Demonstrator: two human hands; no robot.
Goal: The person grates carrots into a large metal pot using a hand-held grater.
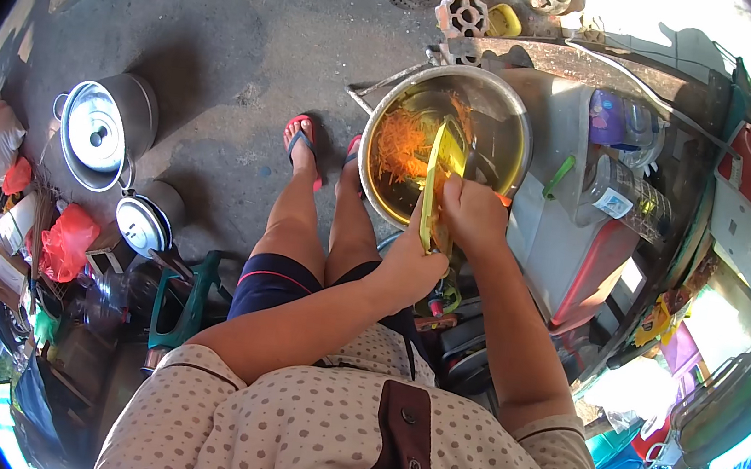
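Note:
My left hand (410,266) grips the near end of a yellow grater (431,185), which is tilted on edge over a round metal basin (374,196). On the grater's right face my right hand (471,217) is closed. An orange tip (503,199), apparently a carrot, sticks out beside its knuckles; most of that piece is hidden by the fingers. Inside the basin lies a pile of orange shreds (400,143), with a few more on its far wall. The grater's far end reaches down into the basin, and whether it touches the bottom is hard to tell.
A large metal pot (143,107) and a smaller lidded pot (174,204) stand on the concrete floor at left. To the right, a clear plastic bin (558,123) holds containers. A green plastic stool (183,310) is near my left elbow. A hollow block (463,16) sits beyond the basin.

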